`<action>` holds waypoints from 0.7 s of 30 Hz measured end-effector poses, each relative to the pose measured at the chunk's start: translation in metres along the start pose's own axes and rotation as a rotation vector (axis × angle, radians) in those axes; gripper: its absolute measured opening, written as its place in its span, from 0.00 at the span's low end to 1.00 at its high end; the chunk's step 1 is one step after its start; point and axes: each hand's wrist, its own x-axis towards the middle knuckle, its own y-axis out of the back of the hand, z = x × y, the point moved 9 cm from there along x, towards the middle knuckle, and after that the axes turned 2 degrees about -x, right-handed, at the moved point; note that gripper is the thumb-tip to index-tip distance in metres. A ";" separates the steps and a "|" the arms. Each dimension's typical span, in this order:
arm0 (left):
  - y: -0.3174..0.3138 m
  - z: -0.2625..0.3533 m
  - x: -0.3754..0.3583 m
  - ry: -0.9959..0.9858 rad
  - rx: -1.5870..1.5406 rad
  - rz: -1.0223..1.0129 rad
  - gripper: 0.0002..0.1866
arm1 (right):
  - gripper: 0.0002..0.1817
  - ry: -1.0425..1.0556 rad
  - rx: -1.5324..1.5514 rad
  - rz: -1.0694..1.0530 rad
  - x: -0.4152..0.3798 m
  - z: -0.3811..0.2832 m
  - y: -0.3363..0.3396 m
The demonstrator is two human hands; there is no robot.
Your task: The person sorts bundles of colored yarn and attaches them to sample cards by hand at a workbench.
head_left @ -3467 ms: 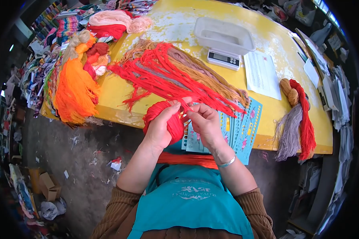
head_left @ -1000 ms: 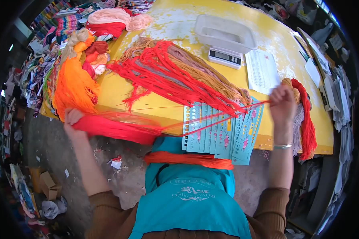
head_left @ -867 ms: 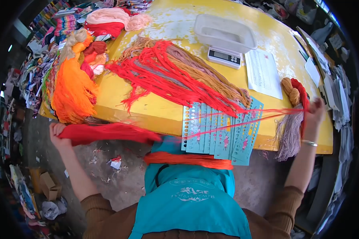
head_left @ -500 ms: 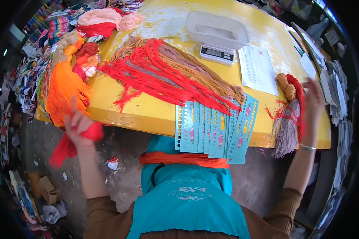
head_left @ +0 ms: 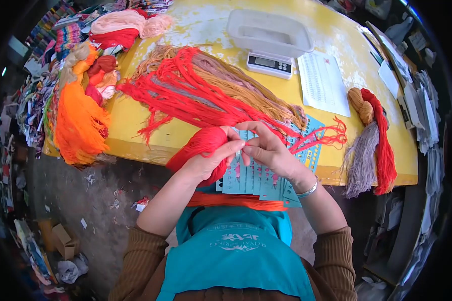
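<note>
A red skein of thread (head_left: 201,146) hangs from my left hand (head_left: 217,159), whose fingers are closed on it. My right hand (head_left: 268,150) meets it at the fingertips, thumb and finger pinched together. Loose red thread ends (head_left: 329,134) stick out beyond the right hand; whether they run into the pinch is hidden. Below both hands, teal punched cards (head_left: 266,183) overlap at the table's front edge. A long bundle of red, mauve and tan threads (head_left: 206,90) lies just behind my hands. An orange skein (head_left: 246,202) stretches across my lap.
Orange thread (head_left: 80,120) and pink skeins (head_left: 120,22) lie on the left of the yellow table (head_left: 206,30). A digital scale (head_left: 269,65) bears a clear plastic tub (head_left: 268,32), beside a printed sheet (head_left: 324,83). Grey and red skeins (head_left: 369,145) hang over the right edge.
Both hands have come in from the sides to meet above the cards. The left brought the red skein along. Loose red thread ends now show right of my right hand.
</note>
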 end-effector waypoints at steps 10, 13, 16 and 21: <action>0.031 -0.023 0.021 0.057 -0.018 0.224 0.12 | 0.06 0.233 -0.498 0.620 0.003 0.008 0.044; 0.038 -0.024 0.017 0.105 -0.002 0.308 0.16 | 0.06 0.107 -0.523 0.677 0.008 0.031 0.069; 0.042 -0.030 0.012 0.170 -0.050 0.398 0.18 | 0.06 0.065 -0.538 0.631 0.014 0.041 0.071; 0.042 -0.046 0.022 0.262 -0.038 0.286 0.21 | 0.08 0.085 -0.542 0.641 0.015 0.043 0.072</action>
